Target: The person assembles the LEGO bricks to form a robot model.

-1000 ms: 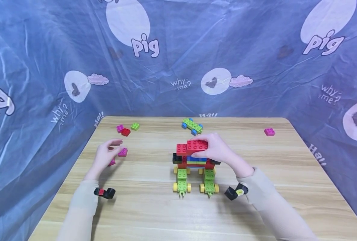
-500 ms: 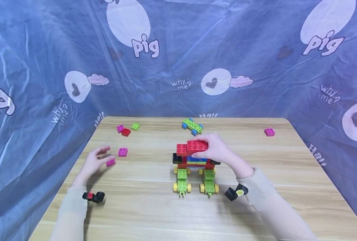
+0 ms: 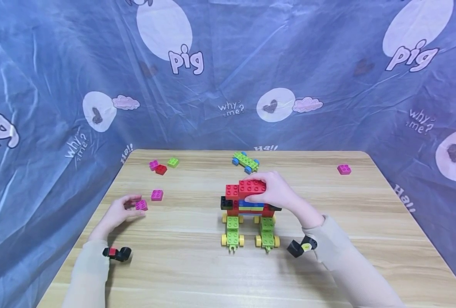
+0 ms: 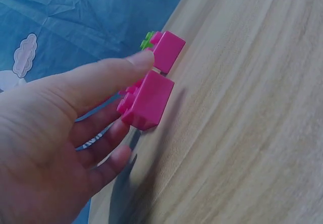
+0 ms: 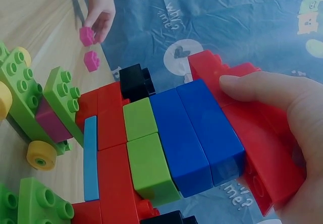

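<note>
My left hand (image 3: 115, 214) pinches a small pink toy brick (image 3: 141, 205) between thumb and fingers at the left of the table. In the left wrist view that pink brick (image 4: 154, 95) sits at the thumb tip, low over the wood. Another pink brick (image 3: 157, 195) lies just beyond it. My right hand (image 3: 276, 190) grips the red bricks (image 3: 252, 185) at the top of a brick-built model, thumb on the near side. Below them the right wrist view shows blue bricks (image 5: 184, 133), lime bricks (image 5: 146, 153) and red ones. The model stands on green wheeled bases (image 3: 232, 231) with yellow wheels.
At the back left lie a pink brick (image 3: 153, 164), a red brick (image 3: 161, 170) and a lime brick (image 3: 173, 162). A green car base (image 3: 245, 161) with blue wheels stands behind the model. One pink brick (image 3: 344, 169) lies far right. Printed blue cloth (image 3: 228, 77) surrounds the table.
My left hand has drawn back toward me from the farther pink brick and closed on the nearer one, which now shows its studs tilted. The right hand and the model have stayed in place.
</note>
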### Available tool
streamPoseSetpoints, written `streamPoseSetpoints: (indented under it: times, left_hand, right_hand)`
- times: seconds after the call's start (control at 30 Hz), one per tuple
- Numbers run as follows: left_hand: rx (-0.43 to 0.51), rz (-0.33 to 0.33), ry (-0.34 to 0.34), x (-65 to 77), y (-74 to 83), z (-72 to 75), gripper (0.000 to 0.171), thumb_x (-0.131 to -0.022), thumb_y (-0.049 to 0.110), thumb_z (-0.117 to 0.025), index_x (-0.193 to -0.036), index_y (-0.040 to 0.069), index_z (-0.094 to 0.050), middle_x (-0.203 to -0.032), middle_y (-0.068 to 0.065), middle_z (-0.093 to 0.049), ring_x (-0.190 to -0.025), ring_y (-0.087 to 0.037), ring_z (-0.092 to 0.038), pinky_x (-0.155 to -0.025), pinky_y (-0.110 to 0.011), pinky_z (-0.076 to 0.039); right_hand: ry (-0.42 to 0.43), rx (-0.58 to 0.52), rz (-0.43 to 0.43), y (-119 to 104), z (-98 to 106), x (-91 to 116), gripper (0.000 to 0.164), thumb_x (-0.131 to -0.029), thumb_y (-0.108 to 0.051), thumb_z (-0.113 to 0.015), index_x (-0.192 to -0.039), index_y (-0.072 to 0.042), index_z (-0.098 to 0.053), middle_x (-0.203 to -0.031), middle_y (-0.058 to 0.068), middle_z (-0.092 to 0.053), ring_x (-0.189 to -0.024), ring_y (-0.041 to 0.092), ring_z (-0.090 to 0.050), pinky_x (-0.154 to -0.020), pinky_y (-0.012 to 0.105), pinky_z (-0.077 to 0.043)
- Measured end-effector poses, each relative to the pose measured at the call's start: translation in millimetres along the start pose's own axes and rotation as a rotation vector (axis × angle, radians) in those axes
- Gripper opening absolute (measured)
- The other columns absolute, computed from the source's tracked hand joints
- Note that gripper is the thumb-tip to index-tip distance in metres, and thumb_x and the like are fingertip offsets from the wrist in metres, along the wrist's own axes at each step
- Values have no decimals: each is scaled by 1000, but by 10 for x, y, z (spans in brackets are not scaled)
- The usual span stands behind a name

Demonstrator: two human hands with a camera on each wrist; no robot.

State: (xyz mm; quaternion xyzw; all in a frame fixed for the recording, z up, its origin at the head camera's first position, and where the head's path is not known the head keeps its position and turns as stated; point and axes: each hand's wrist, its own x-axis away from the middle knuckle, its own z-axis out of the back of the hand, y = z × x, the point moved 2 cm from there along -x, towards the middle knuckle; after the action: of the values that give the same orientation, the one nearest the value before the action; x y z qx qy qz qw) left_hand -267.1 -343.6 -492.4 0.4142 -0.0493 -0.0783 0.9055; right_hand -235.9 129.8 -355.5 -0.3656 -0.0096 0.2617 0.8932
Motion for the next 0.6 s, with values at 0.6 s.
streamPoseSetpoints:
  times: [0.6]
  left_hand:
    - [-91,21,12,-46,-52,-91,55,-82,15,-76,-127,-9,-55,-121,-31,-59,-111,-43,-56,-95,-51,-45]
  right_hand:
    - [4,25,-3,11,-22,-1,49,-75,-29,-82,-118,-11,-69,-100,6,-73,-77,11,-62,-65,27,-51]
